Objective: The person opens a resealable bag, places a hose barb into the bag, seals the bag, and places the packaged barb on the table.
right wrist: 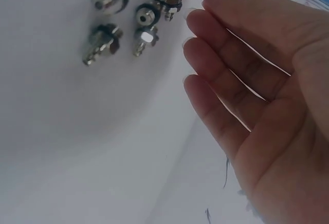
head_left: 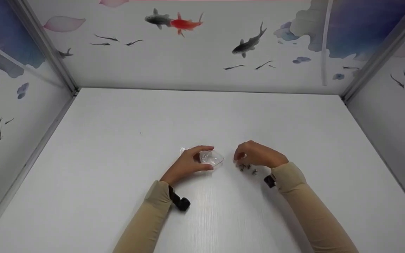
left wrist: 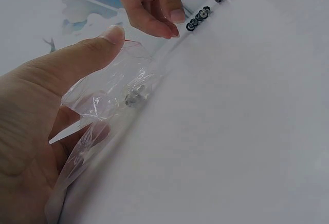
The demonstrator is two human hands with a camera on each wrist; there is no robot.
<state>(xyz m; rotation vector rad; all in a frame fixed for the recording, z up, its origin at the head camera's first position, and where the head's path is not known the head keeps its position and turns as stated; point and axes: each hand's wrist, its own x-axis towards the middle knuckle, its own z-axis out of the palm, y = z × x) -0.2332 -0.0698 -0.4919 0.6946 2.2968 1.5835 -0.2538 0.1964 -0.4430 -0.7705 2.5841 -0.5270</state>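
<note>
A clear plastic bag [head_left: 212,158] is gripped in my left hand [head_left: 188,162], between the thumb and the curled fingers. Inside the bag, a small metal fitting [left wrist: 134,96] shows through the film; whether more lie with it I cannot tell. To the right, my right hand [head_left: 258,154] hovers low over the table, fingertips beside several small metal fittings [right wrist: 103,41] with hex nuts and dark rings. Its fingers [right wrist: 216,82] are loosely bent, and nothing shows between them in the right wrist view.
The white tabletop [head_left: 118,119] runs back to a white panel [head_left: 195,63] printed with fish and petals. Similar panels stand on the left and right, joined by metal corner posts [head_left: 44,42]. Black wrist cameras [head_left: 183,203] sit at both cuffs.
</note>
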